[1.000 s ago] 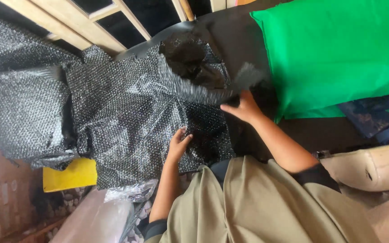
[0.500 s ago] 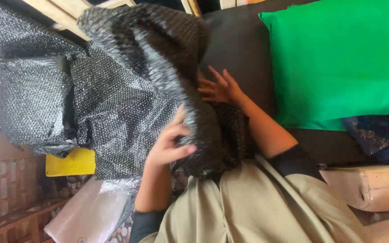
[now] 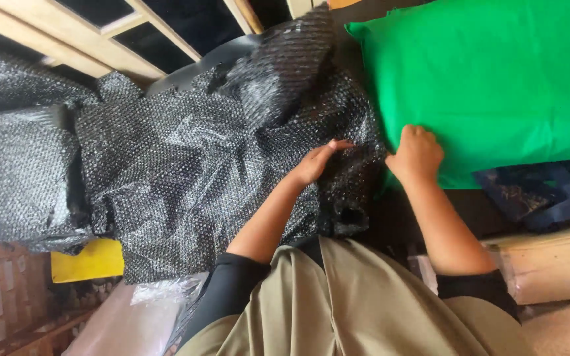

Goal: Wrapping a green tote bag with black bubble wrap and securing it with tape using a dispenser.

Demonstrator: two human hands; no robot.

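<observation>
My left hand point(image 3: 315, 161) lies flat, fingers open, on the crinkled black bubble-wrap sheet point(image 3: 186, 171). My right hand point(image 3: 417, 153), its grip curled into a fist, presses where the wrap's right edge meets the bright green cloth point(image 3: 496, 72).

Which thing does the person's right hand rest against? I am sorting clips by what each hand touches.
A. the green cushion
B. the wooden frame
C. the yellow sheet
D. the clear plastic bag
A: the right hand, closed in a fist, presses at the edge of the green cushion, beside the black bubble wrap.
</observation>
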